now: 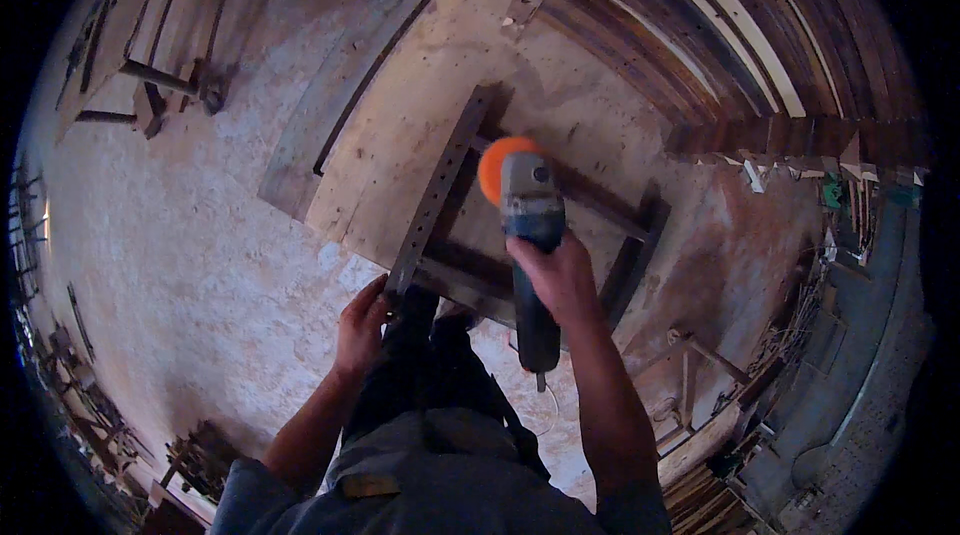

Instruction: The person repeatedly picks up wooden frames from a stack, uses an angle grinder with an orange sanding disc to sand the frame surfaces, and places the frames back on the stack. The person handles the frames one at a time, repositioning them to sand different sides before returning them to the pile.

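Note:
My right hand [562, 277] is wrapped round the body of an angle grinder [533, 220], grey at the head and dark along its handle. Its orange disc [494, 173] looks blurred and lies over the far rail of a dark wooden frame [436, 190]; whether it touches the wood I cannot tell. A row of holes runs along the frame's left post. At that post's near end my left hand [361, 327] is closed round the wood, with its fingertips partly hidden. The frame lies tilted on a pale board [365, 170], and its right side is partly behind the grinder and my arm.
A long grey plank [340, 85] lies left of the pale board. Stacked dark wooden beams [690, 35] fill the far right. Wooden frame pieces [160, 75] stand at the far left. Thin sticks [790, 335] pile up on the right, beside a smaller wooden frame [690, 375].

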`<state>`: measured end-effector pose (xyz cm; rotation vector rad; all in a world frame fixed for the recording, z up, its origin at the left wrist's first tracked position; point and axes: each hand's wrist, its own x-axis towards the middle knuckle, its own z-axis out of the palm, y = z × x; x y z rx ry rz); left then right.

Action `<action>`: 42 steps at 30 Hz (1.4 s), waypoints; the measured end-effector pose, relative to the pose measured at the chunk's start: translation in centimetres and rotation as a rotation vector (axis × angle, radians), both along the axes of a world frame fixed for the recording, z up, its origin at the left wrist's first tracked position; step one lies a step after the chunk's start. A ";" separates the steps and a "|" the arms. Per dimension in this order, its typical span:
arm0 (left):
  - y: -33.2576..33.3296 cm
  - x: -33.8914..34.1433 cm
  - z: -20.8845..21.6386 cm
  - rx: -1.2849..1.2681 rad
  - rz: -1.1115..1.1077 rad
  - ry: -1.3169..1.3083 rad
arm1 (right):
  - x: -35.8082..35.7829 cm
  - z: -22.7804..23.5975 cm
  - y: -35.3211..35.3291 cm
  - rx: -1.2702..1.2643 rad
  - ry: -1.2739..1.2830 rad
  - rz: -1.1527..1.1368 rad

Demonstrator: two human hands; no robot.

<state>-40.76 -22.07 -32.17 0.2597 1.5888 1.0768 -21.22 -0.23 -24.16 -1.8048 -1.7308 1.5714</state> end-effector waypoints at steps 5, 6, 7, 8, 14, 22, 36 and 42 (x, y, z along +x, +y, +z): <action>-0.2 -0.7 -1.1 0.009 0.115 -0.125 | 1.9 0.6 -5.6 0.005 0.118 0.243; -0.2 -0.8 -1.3 0.009 0.124 -0.134 | 1.9 0.8 -6.8 -0.022 0.080 0.249; -0.2 -0.9 -1.4 0.023 0.116 -0.124 | 1.8 1.1 -8.0 -0.049 0.042 0.255; -0.2 -1.0 -1.4 0.036 0.108 -0.114 | 1.6 1.2 -8.8 -0.077 0.004 0.261; -0.5 -1.6 -1.7 0.090 0.070 -0.102 | 1.0 0.4 -10.4 -0.072 -0.049 0.357; -1.1 -1.5 -2.1 0.099 0.109 -0.121 | 1.9 0.1 -10.7 -0.028 -0.037 0.270; -2.4 -0.3 -2.0 0.072 -0.035 0.048 | 1.4 0.8 -8.8 -0.031 0.009 0.347; -1.9 -0.3 -0.8 0.034 -0.178 0.195 | 0.1 -0.4 -7.8 0.064 0.003 0.412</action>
